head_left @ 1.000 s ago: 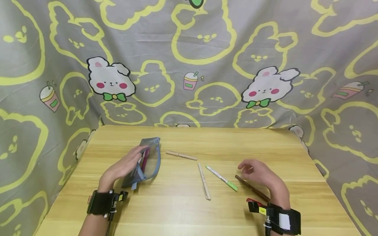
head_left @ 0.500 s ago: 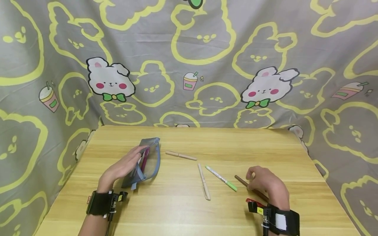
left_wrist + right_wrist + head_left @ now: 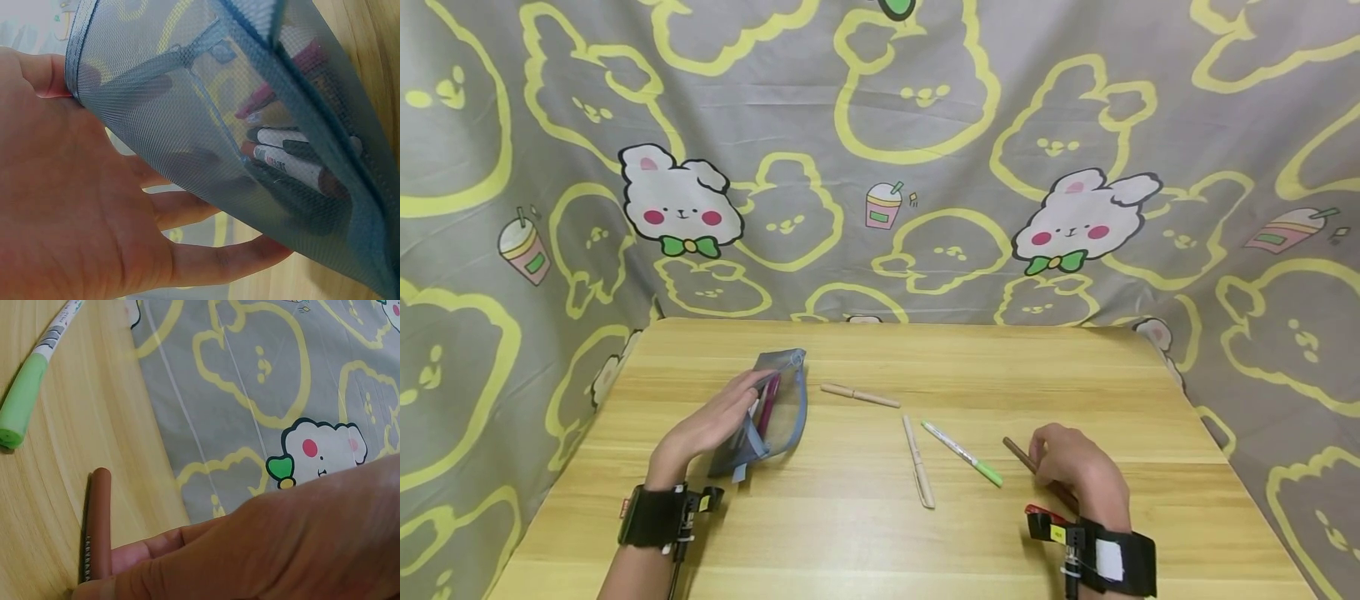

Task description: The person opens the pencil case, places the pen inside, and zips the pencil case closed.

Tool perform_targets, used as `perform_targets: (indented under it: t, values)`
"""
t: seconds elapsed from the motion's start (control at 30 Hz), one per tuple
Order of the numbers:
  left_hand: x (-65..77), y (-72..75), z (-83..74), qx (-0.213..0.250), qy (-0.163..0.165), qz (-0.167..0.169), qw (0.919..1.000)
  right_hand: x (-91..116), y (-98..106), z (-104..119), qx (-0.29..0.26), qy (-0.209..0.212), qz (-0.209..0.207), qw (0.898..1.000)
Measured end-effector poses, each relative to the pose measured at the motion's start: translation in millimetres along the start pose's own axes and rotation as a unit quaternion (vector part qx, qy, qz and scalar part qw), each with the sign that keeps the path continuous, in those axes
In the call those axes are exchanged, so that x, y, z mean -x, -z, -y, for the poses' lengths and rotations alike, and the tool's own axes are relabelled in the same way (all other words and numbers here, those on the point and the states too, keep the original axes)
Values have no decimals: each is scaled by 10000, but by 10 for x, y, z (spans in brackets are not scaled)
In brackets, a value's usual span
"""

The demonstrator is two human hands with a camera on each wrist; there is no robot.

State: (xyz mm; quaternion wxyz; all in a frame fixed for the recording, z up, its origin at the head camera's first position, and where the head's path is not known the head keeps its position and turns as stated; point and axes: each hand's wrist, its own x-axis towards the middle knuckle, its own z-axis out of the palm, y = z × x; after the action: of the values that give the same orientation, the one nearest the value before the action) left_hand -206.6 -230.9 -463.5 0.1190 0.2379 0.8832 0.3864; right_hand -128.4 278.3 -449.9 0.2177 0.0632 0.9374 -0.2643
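My left hand (image 3: 711, 421) grips a blue-grey mesh pencil case (image 3: 786, 421), which stands on its side with the zip opening to the right. In the left wrist view, the fingers (image 3: 219, 259) extend behind the mesh, and several pens and markers (image 3: 290, 162) show inside. On the right, my right hand (image 3: 1078, 462) pinches a brown pen (image 3: 1018, 452) low over the table. The right wrist view has that pen between thumb and fingers, its rounded end sticking out past them. The hand hides the rest of the pen.
Between the hands lie a green-capped marker (image 3: 962, 452), a beige pen (image 3: 918, 462) and another beige pen (image 3: 860, 396) further back. The wooden table (image 3: 850, 542) ends at a grey patterned curtain (image 3: 880, 125) behind and on both sides.
My right hand has come down and back onto the brown pen and taken hold of it; the pen has shifted slightly. The left hand and pencil case have stayed in place.
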Motion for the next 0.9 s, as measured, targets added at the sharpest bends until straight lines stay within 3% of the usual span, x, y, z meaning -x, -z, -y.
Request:
perform_targets:
  t: [0.43, 0.9]
  values:
    - [5, 4, -14, -25, 154, 15, 9999, -59, 19, -10, -241, 316, -341, 9986]
    - [5, -9, -4, -14, 133, -15, 9999, -128, -125, 315, -348, 833, -670, 9937]
